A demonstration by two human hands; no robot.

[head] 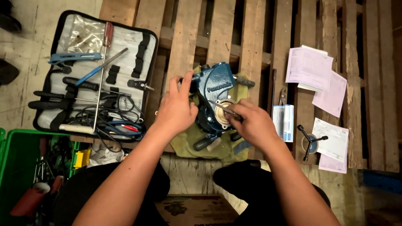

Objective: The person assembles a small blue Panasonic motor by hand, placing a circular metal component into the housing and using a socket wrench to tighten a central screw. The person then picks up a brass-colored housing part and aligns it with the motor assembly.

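A blue metal pump body with a round brass-coloured part in its open face lies on an olive cloth on a wooden pallet. My left hand rests against the pump's left side, fingers spread and pointing up. My right hand grips a thin metal tool whose tip reaches onto the brass part. A dark handle sticks out from under the pump toward me.
An open tool case with screwdrivers, pliers and wires lies at the left. A green crate of tools sits at the lower left. Papers, a small blue-and-white box and a three-armed black wrench lie at the right.
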